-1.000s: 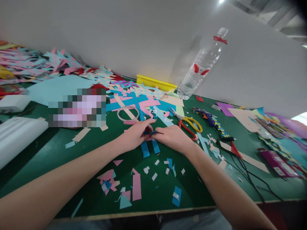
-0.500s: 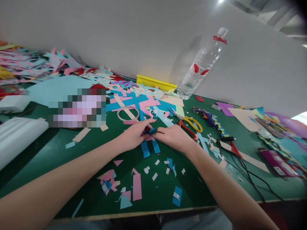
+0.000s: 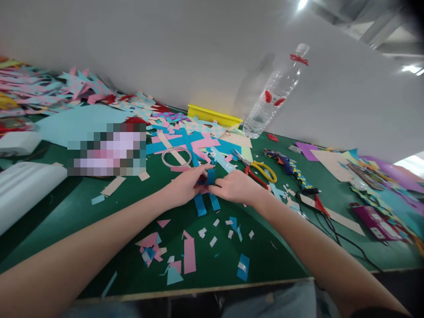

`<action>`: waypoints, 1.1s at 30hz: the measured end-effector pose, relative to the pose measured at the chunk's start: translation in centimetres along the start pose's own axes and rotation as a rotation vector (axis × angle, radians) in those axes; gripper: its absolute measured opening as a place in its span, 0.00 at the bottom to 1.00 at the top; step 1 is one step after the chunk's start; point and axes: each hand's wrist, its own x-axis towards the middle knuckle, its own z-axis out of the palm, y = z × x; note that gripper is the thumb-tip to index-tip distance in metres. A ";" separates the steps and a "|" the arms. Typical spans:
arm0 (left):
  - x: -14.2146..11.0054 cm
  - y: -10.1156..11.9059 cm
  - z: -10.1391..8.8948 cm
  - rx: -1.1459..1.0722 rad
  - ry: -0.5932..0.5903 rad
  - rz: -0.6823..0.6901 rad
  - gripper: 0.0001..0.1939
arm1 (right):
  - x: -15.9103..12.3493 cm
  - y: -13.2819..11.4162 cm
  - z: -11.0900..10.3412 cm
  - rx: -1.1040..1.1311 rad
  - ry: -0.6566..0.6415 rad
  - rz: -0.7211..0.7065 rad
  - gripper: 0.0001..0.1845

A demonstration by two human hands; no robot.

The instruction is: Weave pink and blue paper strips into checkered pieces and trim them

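Observation:
Around the middle of the table, my left hand [image 3: 183,186] is closed on a small piece of crossed blue and pink paper strips [image 3: 200,206]. Two blue ends hang toward me below the fingers. My right hand [image 3: 237,187] pinches the right side of the same piece, its fingers curled. Between the hands a short blue strip end [image 3: 211,177] stands up. The crossing of the strips is mostly hidden by my fingers. Scissors [image 3: 263,172] with yellow and red handles lie just beyond my right hand. A roll of clear tape [image 3: 176,157] lies beyond my left hand.
Paper scraps [image 3: 190,256] litter the green table [image 3: 265,260] before me. A clear bottle [image 3: 273,97] and a yellow tray [image 3: 214,115] stand by the wall. Black cable [image 3: 357,248] and a purple packet [image 3: 374,223] lie right; woven strips [image 3: 39,86] pile up left.
The blue strip end between my hands now points up, where it lay folded over sideways before. My right hand has shifted slightly, and the view has turned a little to the right.

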 end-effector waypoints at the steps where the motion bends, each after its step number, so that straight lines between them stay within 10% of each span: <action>1: 0.0 0.0 0.0 -0.003 0.002 0.009 0.28 | 0.1 0.1 -0.1 -0.005 -0.003 -0.017 0.12; 33: 0.2 0.0 0.2 -0.053 0.003 0.031 0.27 | 0.1 0.0 0.3 -0.003 0.084 -0.093 0.12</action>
